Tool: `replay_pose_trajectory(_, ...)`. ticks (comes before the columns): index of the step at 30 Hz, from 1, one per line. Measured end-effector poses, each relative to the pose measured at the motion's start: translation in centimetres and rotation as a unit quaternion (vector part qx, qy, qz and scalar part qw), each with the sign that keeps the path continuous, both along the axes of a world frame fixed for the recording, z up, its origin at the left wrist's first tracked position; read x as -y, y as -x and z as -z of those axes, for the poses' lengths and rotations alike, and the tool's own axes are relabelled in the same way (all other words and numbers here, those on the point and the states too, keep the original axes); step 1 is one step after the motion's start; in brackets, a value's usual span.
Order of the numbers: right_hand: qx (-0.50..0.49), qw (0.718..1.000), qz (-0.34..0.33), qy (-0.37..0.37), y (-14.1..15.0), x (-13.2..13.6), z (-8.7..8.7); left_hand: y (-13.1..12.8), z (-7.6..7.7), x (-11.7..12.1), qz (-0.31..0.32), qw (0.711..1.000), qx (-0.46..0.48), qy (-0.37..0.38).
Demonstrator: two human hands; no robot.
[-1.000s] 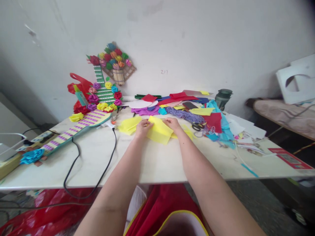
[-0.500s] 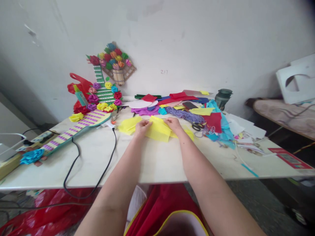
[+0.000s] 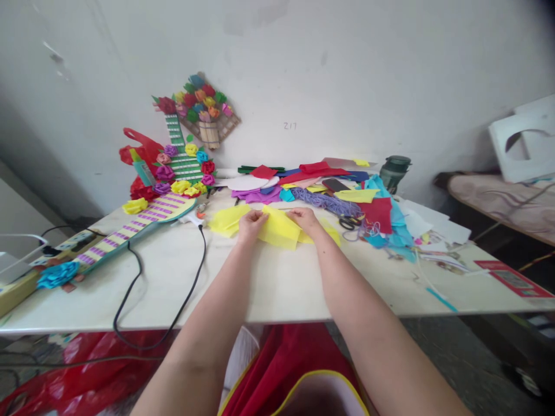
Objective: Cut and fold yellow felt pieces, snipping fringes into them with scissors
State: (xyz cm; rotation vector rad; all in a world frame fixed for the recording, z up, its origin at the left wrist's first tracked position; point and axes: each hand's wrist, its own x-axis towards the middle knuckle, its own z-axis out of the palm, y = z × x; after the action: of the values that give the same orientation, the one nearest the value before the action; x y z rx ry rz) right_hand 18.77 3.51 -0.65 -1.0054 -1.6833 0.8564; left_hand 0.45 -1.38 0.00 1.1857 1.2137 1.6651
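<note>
A thin yellow sheet, of crepe paper or fabric point(image 3: 281, 230), is stretched between my two hands above the white table. My left hand point(image 3: 252, 224) pinches its upper left edge. At its upper right edge, my right hand point(image 3: 305, 221) has the fingers closed on the sheet. Another yellow piece point(image 3: 226, 221) lies to the left of my left hand, and more yellow material point(image 3: 330, 233) shows beside my right wrist. Behind my hands lies a pile of coloured sheets, with purple yarn point(image 3: 326, 202) and black-handled scissors point(image 3: 349, 222) to the right.
A white glue gun point(image 3: 191, 218) with a black cord lies left of my hands. Farther left is a striped guitar-shaped panel point(image 3: 139, 225) with paper flowers. A dark bottle point(image 3: 393, 173) stands at the back right. Paper scraps point(image 3: 437, 225) litter the right side of the table point(image 3: 286, 294).
Almost nothing differs. My right hand has shifted very slightly left, and the yellow sheet's upper edge sits a little differently between my fingers.
</note>
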Motion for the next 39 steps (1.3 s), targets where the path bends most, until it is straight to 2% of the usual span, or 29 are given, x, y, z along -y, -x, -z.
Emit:
replay_pose_trajectory(4, -0.014, 1.000, -0.021, 0.011, 0.0, 0.3, -0.2, 0.1, 0.0, -0.1, -0.024, 1.000, -0.002, 0.005)
replay_pose_trajectory(9, -0.031, 0.998, -0.047, 0.041, 0.0, 0.9, -0.7, 0.1, -0.4, 0.4, -0.020, 1.000, -0.011, 0.002)
replay_pose_trajectory(12, -0.056, 0.996, -0.033, 0.064, 0.0, 1.5, -1.4, 0.1, -0.7, 0.7, -0.049, 0.998, -0.040, 0.007)
replay_pose_trajectory(15, -0.084, 0.995, -0.021, 0.056, -0.2, 2.0, -2.2, 0.2, -1.0, 0.9, -0.076, 0.995, -0.068, 0.006)
replay_pose_trajectory(19, -0.012, 1.000, -0.005, -0.003, -0.3, 2.1, -2.6, 0.3, -0.8, 0.7, -0.090, 0.992, -0.091, 0.003)
replay_pose_trajectory(23, 0.084, 0.995, 0.042, -0.021, -0.1, 1.5, -2.3, 0.5, -0.3, 0.2, -0.095, 0.991, -0.098, 0.000)
replay_pose_trajectory(27, 0.124, 0.990, 0.061, -0.025, 0.0, 1.3, -2.2, 0.3, -0.3, 0.2, -0.083, 0.993, -0.084, 0.004)
replay_pose_trajectory(32, 0.156, 0.986, 0.050, -0.021, -0.1, 1.6, -2.4, -0.1, -0.8, 0.7, -0.046, 0.998, -0.035, 0.005)
replay_pose_trajectory(35, 0.149, 0.987, 0.052, -0.011, -0.1, 1.5, -2.1, -0.1, -0.8, 0.7, -0.035, 0.999, -0.014, 0.016)
replay_pose_trajectory(39, 0.114, 0.993, 0.039, 0.001, 0.0, 1.0, -1.6, 0.4, -0.5, 0.6, 0.024, 0.998, 0.028, 0.042)
